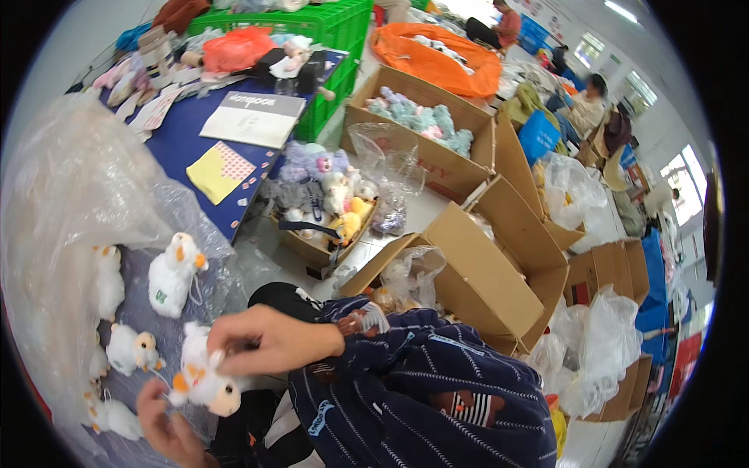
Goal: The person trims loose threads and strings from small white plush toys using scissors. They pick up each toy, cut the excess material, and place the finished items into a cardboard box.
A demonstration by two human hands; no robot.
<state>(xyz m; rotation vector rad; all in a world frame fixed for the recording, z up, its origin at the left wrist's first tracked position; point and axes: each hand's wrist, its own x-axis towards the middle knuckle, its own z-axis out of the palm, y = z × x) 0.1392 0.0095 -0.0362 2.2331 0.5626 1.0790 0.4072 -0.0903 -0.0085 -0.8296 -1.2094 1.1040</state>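
Observation:
A small white plush toy (204,377) with orange feet and a beige face tilts between my hands. My right hand (269,337) comes in from the right, fingers bent and closed on the plush's side near a small white tuft. Just below and left of the toy is my left hand (170,427), its fingers apart and slightly curled, close to the orange feet. Another white plush (173,274) with a green mark and a hanging loop lies on the table beyond. Several similar plush toys (133,349) rest to the left, some partly under clear plastic.
A large clear plastic bag (70,203) covers the table's left side. Farther up are a notebook (253,118) and a yellow sticker sheet (221,171) on a blue tabletop. Open cardboard boxes (468,265) crowd the right; one box (421,160) holds pastel plush. People sit in the background.

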